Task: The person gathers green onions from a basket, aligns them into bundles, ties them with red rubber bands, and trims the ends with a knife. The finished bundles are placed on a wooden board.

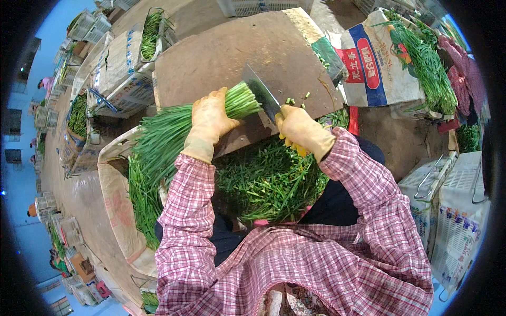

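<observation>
My left hand (211, 120), in a pale yellow rubber glove, grips a thick bundle of long green vegetable stalks (243, 100), probably garlic chives. The pale cut ends face right and the dark green leaves (160, 136) hang down to the left. In my right hand (302, 128), gloved too, is the handle of a broad cleaver (259, 89); its blade stands tilted right at the cut ends. Both hands are over the near edge of a brown board (237, 47). Short cut-off pieces (303, 106) lie on the board just beyond my right hand.
Below the board, a heap of trimmed greens (272, 177) lies before my lap. A cloth-lined container (118, 197) with greens stands left. More greens (429, 67) lie on a printed sack (379, 59) at the right, near a person's sleeve (470, 75). White plastic crates (458, 221) stand lower right.
</observation>
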The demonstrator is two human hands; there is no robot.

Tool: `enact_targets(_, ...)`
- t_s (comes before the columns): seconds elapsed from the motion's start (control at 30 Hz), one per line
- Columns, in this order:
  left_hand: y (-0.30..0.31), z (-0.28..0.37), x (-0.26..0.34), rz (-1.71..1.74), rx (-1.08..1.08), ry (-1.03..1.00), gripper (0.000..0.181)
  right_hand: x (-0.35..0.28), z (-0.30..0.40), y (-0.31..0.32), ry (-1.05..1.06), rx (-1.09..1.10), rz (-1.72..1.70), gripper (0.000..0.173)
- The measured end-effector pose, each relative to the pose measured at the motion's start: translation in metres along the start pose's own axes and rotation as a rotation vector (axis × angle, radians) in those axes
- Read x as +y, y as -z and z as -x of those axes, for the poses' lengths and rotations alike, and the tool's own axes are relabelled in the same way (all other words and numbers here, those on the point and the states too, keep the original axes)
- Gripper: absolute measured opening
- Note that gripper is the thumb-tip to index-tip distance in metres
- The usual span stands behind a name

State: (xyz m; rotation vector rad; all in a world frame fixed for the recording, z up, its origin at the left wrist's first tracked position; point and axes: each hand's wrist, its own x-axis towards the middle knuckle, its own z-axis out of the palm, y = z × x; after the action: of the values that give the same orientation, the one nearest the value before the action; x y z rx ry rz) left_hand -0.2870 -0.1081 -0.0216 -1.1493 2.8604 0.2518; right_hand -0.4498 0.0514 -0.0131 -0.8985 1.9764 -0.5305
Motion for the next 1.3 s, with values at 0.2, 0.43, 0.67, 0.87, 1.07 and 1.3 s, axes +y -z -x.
enact_targets(0.2, -0.009, -0.002, -0.005, -0.036, -0.016, 0.021, 0.098, -0.002, -0.079, -0.004, 0.284, 0.327, 0.616, 0.021)
enact_targets(0.43, -0.016, 0.024, -0.019, -0.038, 0.493, -0.132, 0.087, -0.048, -0.057, 0.042, 0.323, 0.387, 0.888, 0.062)
enact_targets(0.67, -0.038, 0.140, 0.017, 1.476, 0.271, 0.409, 0.046, -0.077, -0.086, -0.035, 1.100, 0.304, 0.932, 0.077)
enact_targets(0.87, -0.087, 0.173, 0.044, 2.509, 0.281, 0.503, 0.050, -0.062, 0.034, -0.070, 0.784, -0.195, 0.615, 0.069)
enact_targets(1.07, -0.078, 0.207, 0.054, 2.647, 0.827, 0.322, 0.035, -0.004, 0.012, -0.043, 0.644, -0.292, 0.182, 0.051)
enact_targets(1.3, -0.014, 0.427, 0.033, 2.395, 1.226, 0.171, 0.046, -0.004, -0.056, -0.049, 0.441, -0.619, 0.128, 0.041)
